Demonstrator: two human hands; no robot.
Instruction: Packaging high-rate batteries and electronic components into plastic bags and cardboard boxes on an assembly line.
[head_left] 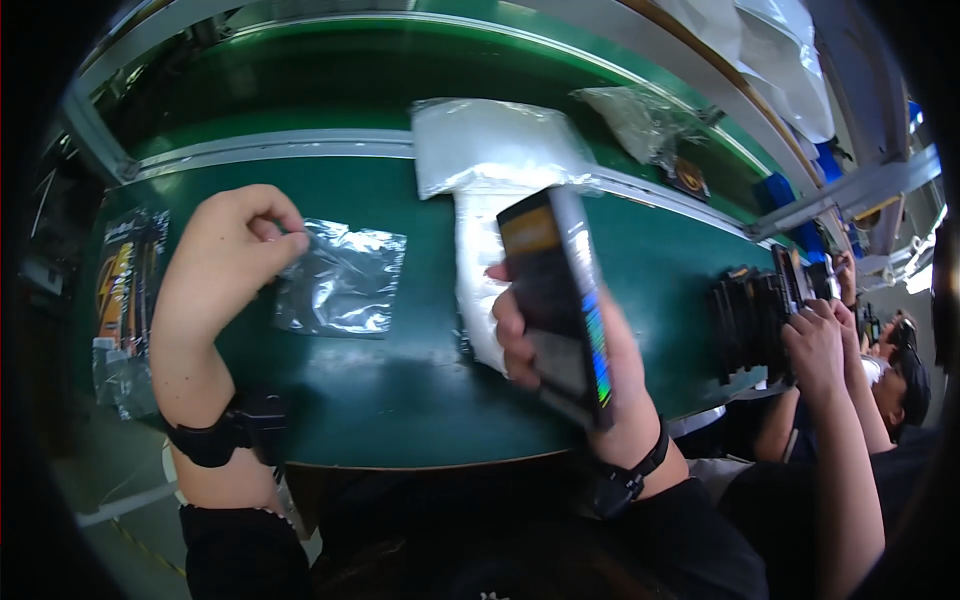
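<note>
My left hand (240,235) is closed in a pinch at the upper left corner of a clear plastic bag (350,290). The bag lies flat and shiny on the green table. In my right hand (625,375) is a slim dark box (550,300), held tilted above the table. Its face carries an orange band and a grey patch, and its side edge shows bright coloured print. My fingers wrap round its left side, with the palm behind it.
Behind the box lies a pile of clear bags (495,145), its white lower part reaching toward me. Bagged black-and-orange packages (125,290) lie at the far left. To the right, a co-worker's hands (815,340) touch a row of dark boxes (740,315). A metal rail (280,148) borders the table's back.
</note>
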